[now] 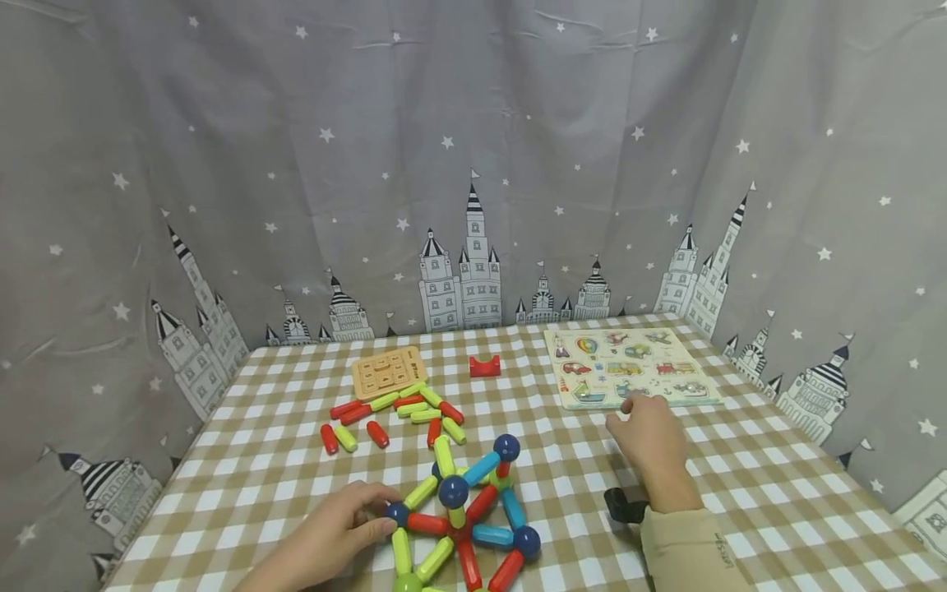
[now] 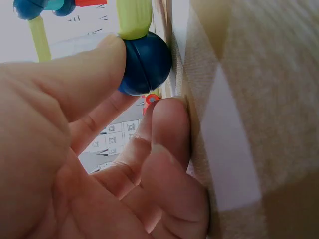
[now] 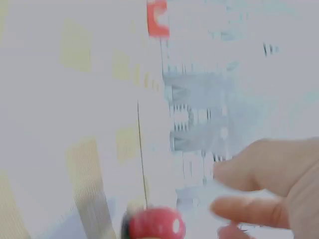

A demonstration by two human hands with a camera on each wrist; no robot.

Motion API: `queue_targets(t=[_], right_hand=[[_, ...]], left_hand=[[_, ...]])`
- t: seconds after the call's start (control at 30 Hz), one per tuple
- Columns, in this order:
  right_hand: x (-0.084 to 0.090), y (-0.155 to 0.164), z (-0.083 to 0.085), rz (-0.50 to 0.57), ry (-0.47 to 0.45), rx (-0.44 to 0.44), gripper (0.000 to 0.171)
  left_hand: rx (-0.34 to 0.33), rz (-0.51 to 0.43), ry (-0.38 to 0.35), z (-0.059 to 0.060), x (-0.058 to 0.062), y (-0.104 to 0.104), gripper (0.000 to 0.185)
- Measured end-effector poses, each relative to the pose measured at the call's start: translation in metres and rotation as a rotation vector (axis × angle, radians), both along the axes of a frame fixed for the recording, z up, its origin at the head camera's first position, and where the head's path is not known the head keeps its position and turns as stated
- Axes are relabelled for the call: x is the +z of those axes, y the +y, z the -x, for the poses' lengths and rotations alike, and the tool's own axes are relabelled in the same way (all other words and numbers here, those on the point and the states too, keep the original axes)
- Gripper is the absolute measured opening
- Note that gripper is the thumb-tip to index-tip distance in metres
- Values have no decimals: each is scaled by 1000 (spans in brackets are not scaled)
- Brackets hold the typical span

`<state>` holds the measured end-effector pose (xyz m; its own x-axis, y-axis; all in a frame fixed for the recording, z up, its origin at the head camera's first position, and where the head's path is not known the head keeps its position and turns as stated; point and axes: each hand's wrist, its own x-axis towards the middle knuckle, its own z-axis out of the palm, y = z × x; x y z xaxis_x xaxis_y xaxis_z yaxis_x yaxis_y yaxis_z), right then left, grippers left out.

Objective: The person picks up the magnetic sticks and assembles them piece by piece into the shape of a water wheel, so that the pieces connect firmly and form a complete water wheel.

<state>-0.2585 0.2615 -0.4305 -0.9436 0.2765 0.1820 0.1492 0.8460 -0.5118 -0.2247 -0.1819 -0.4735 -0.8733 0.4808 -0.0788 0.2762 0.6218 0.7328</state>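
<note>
A checked, cloth-covered surface (image 1: 577, 469) is spread beneath and beyond the fingers of both hands. The rod-and-ball construction (image 1: 457, 530), on whose position most seems to depend, is set directly to the right of the fingers of the left hand (image 1: 336, 526), which is clearly the nearer one; by the right hand (image 1: 654, 440) it is not touched, being well to the left of those fingers. The peg puzzle board (image 1: 629, 366) is placed just ahead of the right fingers, its long side running crosswise; whether it is touched cannot be told. The right fingers are bent, with a gap shown between them in the right wrist view, and nothing is seen held. Loose red and yellow-green rods (image 1: 377, 433) are scattered ahead of the left fingers, their long axes turned various ways. Within the construction, a red rod (image 1: 427, 524) is pointed rightward from the left fingers, and at its near end a dark blue ball (image 1: 397, 514) is pinched by thumb and fingers.
</note>
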Motion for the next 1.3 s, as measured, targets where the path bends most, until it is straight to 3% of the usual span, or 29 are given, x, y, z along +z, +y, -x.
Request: queue_targets(t=[0.07, 0.2, 0.3, 0.47, 0.57, 0.63, 0.73, 0.8, 0.83, 0.93, 1.03, 1.1, 1.3], right_hand=[[1, 9, -1, -31, -83, -65, 29], [-2, 14, 1, -76, -132, -48, 16], [-7, 11, 3, -137, -122, -24, 12], [-8, 2, 9, -172, -112, 0, 19], [-7, -4, 11, -181, -39, 12, 19], [-2, -15, 10, -82, 55, 49, 19], [13, -44, 5, 228, 158, 227, 23], [27, -69, 1, 414, 162, 375, 25], [34, -82, 0, 458, 143, 439, 24], [53, -118, 0, 360, 88, 573, 20], [66, -147, 5, 200, 20, 647, 19], [70, -160, 9, 149, -37, 690, 19], [71, -181, 19, 100, -173, 704, 17]], left_hand=[[7, 0, -2, 0, -1, -1, 40], [25, -1, -1, 0, -2, -1, 40], [36, 0, 2, 0, -3, 1, 40], [64, -6, -11, 0, -1, 2, 40], [69, -13, -25, 1, -2, 3, 40], [67, -14, -28, 2, -4, 3, 40], [67, -10, -28, 2, -5, 2, 40], [68, -8, -28, 2, -6, 2, 41], [68, -8, -29, 1, -6, 2, 41], [68, -11, -27, 1, -7, 1, 42], [65, -11, -30, 0, -7, -1, 42], [64, -8, -29, 0, -7, -3, 42], [53, -8, -10, 1, -7, -4, 42]])
